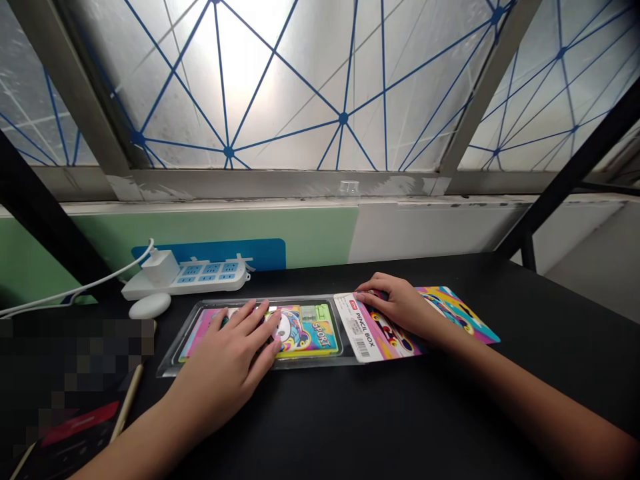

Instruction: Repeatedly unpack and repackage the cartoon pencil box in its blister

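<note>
From where I sat, the broad frosted window (pixel 295 87) filled the top of my head view, and beneath it the black bench (pixel 350 427) carried everything that mattered. Near the wall sat a white power strip (pixel 197 287) with a white oval object (pixel 150 306) just in front of it. Closer in, a clear plastic tray (pixel 320 363) lay flat, with a bright card (pixel 373 333) marked "PENCIL BOX" meeting its right end; I could not tell whether the two were joined. The pencil box (pixel 305 333) lay face up in the tray, its printed bear partly covered. What worried me was the card: a hard pull, if it was stuck to the plastic, could have creased or torn it. The bench looked smooth too, so uneven pressure might have made the tray skid or tipped the box out. The left hand (pixel 235 353) rested palm down over the box, its fingers spread moderately apart and touching the upper face, gripping nothing that I could see. The right hand (pixel 397 303) lay across the card, its fingers bent and close together near the labelled end; whether they pinched the card or merely pressed it, I could not tell.
</note>
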{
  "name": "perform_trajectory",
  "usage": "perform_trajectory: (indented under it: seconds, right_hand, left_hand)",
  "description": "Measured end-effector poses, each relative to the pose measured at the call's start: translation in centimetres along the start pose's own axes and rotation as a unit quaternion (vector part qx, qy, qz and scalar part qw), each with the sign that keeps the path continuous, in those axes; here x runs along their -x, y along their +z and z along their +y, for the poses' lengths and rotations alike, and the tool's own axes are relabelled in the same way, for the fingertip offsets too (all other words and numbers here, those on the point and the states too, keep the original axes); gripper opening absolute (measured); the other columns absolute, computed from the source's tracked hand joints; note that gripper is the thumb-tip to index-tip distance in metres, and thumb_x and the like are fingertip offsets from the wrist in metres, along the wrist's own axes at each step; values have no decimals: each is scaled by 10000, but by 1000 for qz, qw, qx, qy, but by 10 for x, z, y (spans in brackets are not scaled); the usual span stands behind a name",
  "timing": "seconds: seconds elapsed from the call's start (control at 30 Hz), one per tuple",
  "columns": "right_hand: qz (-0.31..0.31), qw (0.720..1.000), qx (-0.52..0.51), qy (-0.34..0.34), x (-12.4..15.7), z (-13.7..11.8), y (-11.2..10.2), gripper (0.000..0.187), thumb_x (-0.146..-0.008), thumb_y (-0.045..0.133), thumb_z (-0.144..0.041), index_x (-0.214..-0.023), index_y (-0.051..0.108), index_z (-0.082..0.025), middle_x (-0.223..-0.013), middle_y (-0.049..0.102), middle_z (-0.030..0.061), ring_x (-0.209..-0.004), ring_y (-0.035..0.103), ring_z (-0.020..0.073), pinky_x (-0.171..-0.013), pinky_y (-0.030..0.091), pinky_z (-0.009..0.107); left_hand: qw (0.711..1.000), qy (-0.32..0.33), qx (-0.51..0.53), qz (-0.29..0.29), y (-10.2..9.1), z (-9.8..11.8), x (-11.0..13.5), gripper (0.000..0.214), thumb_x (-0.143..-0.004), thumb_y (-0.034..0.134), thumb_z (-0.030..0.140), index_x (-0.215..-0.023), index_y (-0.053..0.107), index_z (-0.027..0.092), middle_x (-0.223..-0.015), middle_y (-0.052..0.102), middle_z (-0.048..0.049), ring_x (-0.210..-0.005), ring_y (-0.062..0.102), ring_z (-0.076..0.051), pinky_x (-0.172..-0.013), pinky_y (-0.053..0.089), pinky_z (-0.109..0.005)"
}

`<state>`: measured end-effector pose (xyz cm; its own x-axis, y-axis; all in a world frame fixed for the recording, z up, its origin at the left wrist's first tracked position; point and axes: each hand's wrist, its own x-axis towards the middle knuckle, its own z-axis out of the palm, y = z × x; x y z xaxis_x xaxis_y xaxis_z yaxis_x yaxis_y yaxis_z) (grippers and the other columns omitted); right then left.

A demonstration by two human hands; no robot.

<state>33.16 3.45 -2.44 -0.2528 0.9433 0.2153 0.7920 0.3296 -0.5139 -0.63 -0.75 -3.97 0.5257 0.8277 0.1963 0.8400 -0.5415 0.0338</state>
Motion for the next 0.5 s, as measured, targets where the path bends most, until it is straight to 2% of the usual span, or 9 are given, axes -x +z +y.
perform_trajectory:
  seconds: [0.17, 0.3, 0.4, 0.5]
  right_hand:
    - [-3, 1000, -14, 16, 7, -17, 20, 345, -968, 493, -479, -978, 734, -232, -1014, 627, 70, -915, 624, 225, -845, 485, 378]
    - [-19, 999, -17, 20, 9, -26, 25, 353, -978, 466, -479, -986, 719, -233, -1026, 621, 72, -946, 618, 232, -866, 480, 387]
    - [-41, 998, -25, 27, 9, -28, 22, 348, -974, 467, -481, -962, 705, -227, -1006, 656, 71, -922, 626, 231, -843, 487, 380]
    - [-64, 997, -31, 35, 9, -24, 15, 348, -963, 476, -499, -952, 693, -227, -990, 699, 63, -905, 638, 233, -820, 491, 365]
  left_hand:
    - [999, 4, 34, -34, -4, 16, 3, 561, -1018, 307, 553, -1507, 404, 296, -1582, 341, -55, -1459, 313, -355, -1122, 300, -640]
    - [995, 11, 85, -43, -11, 28, 8, 574, -1016, 318, 560, -1532, 346, 310, -1596, 306, -49, -1469, 287, -355, -1139, 258, -653]
    - [985, -26, 167, -13, -20, 23, 10, 532, -1029, 294, 526, -1517, 377, 331, -1562, 397, -19, -1432, 388, -295, -1143, 341, -551]
    - [960, -97, 259, 31, -29, 8, 7, 531, -1008, 309, 573, -1427, 514, 322, -1456, 558, -6, -1335, 525, -273, -1085, 448, -453]
